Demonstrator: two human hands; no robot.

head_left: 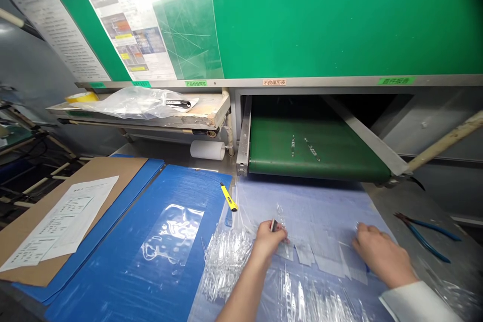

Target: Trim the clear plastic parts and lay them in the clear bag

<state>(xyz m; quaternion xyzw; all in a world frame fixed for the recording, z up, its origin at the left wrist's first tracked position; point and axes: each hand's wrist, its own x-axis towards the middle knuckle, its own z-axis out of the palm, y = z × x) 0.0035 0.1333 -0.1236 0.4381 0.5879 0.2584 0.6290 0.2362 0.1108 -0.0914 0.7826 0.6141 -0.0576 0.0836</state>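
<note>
Filling the view, a green board (332,20) with posted sheets (128,20) hangs above a green conveyor belt (313,148) carrying 2 slim clear pieces (302,147). Below and left lies a blue mat (124,256), beside a cardboard sheet (71,196) bearing a printed paper (60,221). Past the belt's end, a clear film (309,201) lies under both hands. The left hand (267,241) sits just beside a heap of clear plastic strips (224,264), its fingers (272,229) pinched closed on a small dark piece (274,225). The right hand (377,246) rests on the film, fingers (358,229) slightly curled; whether they grip anything, I cannot tell. A yellow knife (229,197) lies at the mat's edge, and blue-handled pliers (426,236) lie well right of the right hand.
</note>
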